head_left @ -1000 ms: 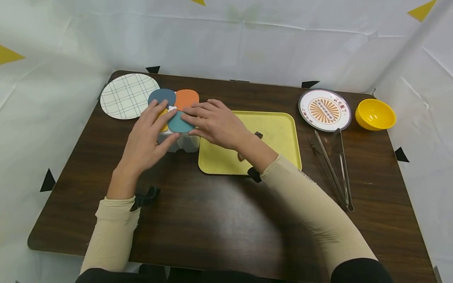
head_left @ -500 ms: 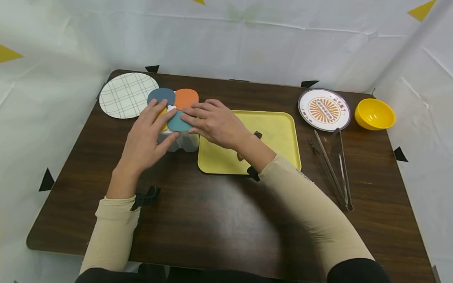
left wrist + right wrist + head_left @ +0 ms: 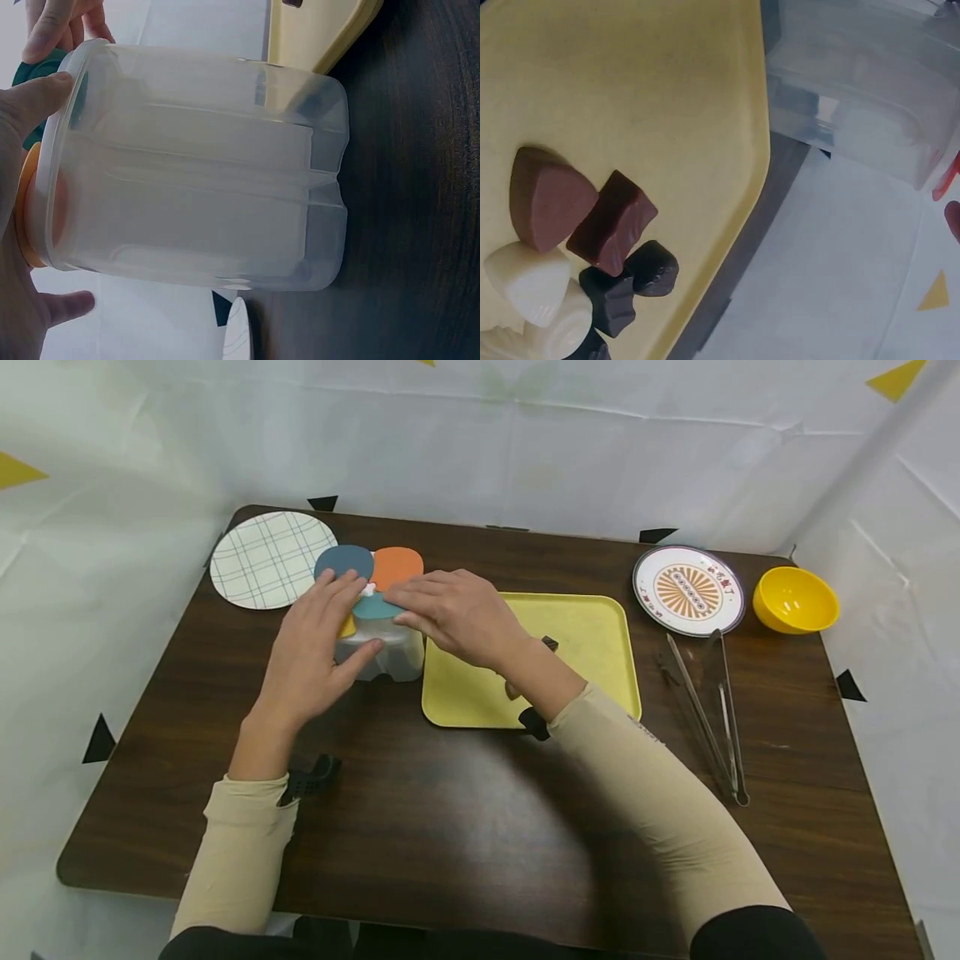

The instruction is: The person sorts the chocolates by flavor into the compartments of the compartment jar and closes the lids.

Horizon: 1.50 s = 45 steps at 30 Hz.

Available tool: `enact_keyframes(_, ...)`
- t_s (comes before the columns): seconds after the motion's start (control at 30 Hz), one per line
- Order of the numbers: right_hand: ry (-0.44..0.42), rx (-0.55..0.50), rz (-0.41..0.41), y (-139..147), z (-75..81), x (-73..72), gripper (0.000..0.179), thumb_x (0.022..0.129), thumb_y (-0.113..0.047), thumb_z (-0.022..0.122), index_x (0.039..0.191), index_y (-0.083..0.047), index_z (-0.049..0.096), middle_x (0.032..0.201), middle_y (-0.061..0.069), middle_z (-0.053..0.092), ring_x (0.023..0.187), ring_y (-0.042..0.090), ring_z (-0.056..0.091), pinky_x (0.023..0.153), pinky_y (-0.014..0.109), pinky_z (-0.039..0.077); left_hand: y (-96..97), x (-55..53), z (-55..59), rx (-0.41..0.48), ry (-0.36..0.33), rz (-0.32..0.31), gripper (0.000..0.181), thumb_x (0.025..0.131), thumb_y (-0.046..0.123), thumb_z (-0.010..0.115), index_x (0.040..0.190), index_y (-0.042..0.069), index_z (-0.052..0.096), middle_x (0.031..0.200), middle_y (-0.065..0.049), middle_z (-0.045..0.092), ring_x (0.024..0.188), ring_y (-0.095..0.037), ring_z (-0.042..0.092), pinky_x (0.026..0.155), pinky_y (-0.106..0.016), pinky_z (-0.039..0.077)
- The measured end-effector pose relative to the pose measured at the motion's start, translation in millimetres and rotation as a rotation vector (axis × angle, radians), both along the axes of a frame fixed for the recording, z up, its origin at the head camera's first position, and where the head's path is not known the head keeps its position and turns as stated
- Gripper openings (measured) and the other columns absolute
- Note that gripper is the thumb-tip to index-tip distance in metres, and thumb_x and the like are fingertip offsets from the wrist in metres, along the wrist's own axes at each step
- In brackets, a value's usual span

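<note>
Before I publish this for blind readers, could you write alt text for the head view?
A person's left hand and right hand touch the multicoloured top of a clear container, beside a yellow tray on a dark table. A checked oval lies farther left; a patterned plate, yellow bowl and metal tongs are at right.

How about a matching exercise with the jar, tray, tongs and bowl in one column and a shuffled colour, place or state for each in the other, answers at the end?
Column one
1. Jar
2. Tray
3. Tongs
4. Bowl

Column two
A. Yellow, right of the sunburst plate
B. See-through, with the left hand and right hand at its top
C. Metal, lying with two arms spread
D. Bearing brown and cream pieces

Right pairs
1-B, 2-D, 3-C, 4-A
</note>
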State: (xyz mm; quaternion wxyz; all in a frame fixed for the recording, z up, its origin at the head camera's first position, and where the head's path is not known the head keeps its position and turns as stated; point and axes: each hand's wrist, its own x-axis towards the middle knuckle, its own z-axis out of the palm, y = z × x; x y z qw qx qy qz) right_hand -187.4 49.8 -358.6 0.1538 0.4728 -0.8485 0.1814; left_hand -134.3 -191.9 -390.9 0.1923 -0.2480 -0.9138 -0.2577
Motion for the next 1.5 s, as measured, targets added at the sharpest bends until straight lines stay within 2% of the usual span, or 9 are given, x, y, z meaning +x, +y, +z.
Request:
enact_keyframes(0.23, -0.198, -0.079, -0.022, -5, 5.8, -0.2, 0.040, 0.100, -0.045, 0.052, 0.126, -0.021, 0.068, 0.119, -0.007, 0.068, 0.101, 0.011, 0.057, 0.080, 0.027, 0.046, 0.2, 4.0, 0.0, 0.066, -0.065, 0.033, 0.062, 0.090, 0.035, 0.071, 0.138, 0.007, 0.044, 0.152, -0.003, 0.040, 0.146, -0.024, 0.023, 0.111, -0.066, 0.008)
enact_keyframes(0.4, -0.219, -0.105, -0.049, -9, 10.6, -2.1, 0.037, 0.099, -0.045, 0.052, 0.119, -0.021, 0.071, 0.112, -0.009, 0.068, 0.095, 0.010, 0.058, 0.077, 0.027, 0.046, 1.8, -2.2, 6.0, 0.058, 0.018, 0.014, 0.045, 0.095, 0.035, 0.063, 0.135, 0.015, 0.058, 0.142, -0.007, 0.052, 0.140, -0.030, 0.034, 0.110, -0.067, 0.008)
enact_keyframes(0.5, -0.233, -0.105, -0.071, -11, 14.4, -3.8, 0.036, 0.099, -0.046, 0.052, 0.117, -0.022, 0.072, 0.110, -0.009, 0.069, 0.094, 0.010, 0.062, 0.076, 0.027, 0.047, 3.4, -6.5, 8.8, 0.070, 0.071, 0.001, 0.036, 0.097, 0.028, 0.061, 0.130, 0.014, 0.065, 0.134, -0.012, 0.058, 0.136, -0.034, 0.040, 0.111, -0.065, 0.009)
enact_keyframes(0.77, -0.306, -0.108, -0.144, -14, 19.5, -1.6, 0.039, 0.099, -0.047, 0.052, 0.120, -0.020, 0.070, 0.109, -0.010, 0.068, 0.087, 0.006, 0.060, 0.071, 0.026, 0.044, 6.3, -9.0, 8.5, 0.171, 0.085, 0.013, 0.028, 0.097, 0.017, 0.061, 0.121, 0.007, 0.070, 0.128, -0.014, 0.062, 0.134, -0.032, 0.044, 0.110, -0.047, 0.033)
enact_keyframes(0.93, -0.425, -0.181, -0.160, 7, 20.5, 6.6, 0.051, 0.099, -0.048, 0.050, 0.142, -0.021, 0.053, 0.121, -0.009, 0.064, 0.101, 0.003, 0.060, 0.084, 0.029, 0.045, 7.1, -10.8, 8.0, 0.199, 0.099, 0.019, 0.028, 0.100, 0.018, 0.056, 0.118, 0.004, 0.071, 0.126, -0.014, 0.063, 0.132, -0.030, 0.047, 0.110, -0.045, 0.034)
enact_keyframes(1.1, -0.470, -0.318, -0.209, 50, 17.6, 19.9, 0.050, 0.099, -0.041, 0.055, 0.145, -0.022, 0.050, 0.136, -0.006, 0.057, 0.114, 0.007, 0.059, 0.097, 0.034, 0.043, 8.4, -11.9, 7.7, 0.223, 0.117, 0.028, 0.034, 0.102, 0.022, 0.049, 0.114, -0.001, 0.072, 0.124, -0.015, 0.065, 0.130, -0.029, 0.049, 0.110, -0.043, 0.034)
enact_keyframes(1.2, -0.471, -0.420, -0.285, 86, 11.5, 28.8, 0.044, 0.098, -0.029, 0.060, 0.140, -0.018, 0.056, 0.130, -0.001, 0.062, 0.111, 0.014, 0.062, 0.098, 0.038, 0.043, 9.8, -12.8, 8.0, 0.240, 0.119, 0.039, 0.036, 0.102, 0.024, 0.049, 0.112, -0.003, 0.072, 0.122, -0.015, 0.066, 0.129, -0.029, 0.050, 0.109, -0.042, 0.035)
enact_keyframes(1.3, -0.439, -0.489, -0.421, 124, 3.9, 39.9, 0.038, 0.097, -0.021, 0.063, 0.134, -0.012, 0.061, 0.124, 0.004, 0.065, 0.108, 0.021, 0.064, 0.097, 0.041, 0.044, 10.8, -13.7, 8.1, 0.248, 0.123, 0.051, 0.038, 0.101, 0.024, 0.049, 0.110, -0.005, 0.072, 0.121, -0.015, 0.066, 0.128, -0.029, 0.051, 0.109, -0.042, 0.035)
enact_keyframes(1.5, -0.411, -0.524, -0.844, 194, -14.0, 73.9, 0.039, 0.095, -0.024, 0.063, 0.132, -0.010, 0.063, 0.125, 0.009, 0.065, 0.112, 0.027, 0.059, 0.095, 0.044, 0.043, 10.3, -12.7, 8.3, 0.272, 0.122, 0.065, 0.036, 0.100, 0.023, 0.050, 0.108, -0.004, 0.073, 0.120, -0.014, 0.067, 0.127, -0.028, 0.053, 0.108, -0.041, 0.036)
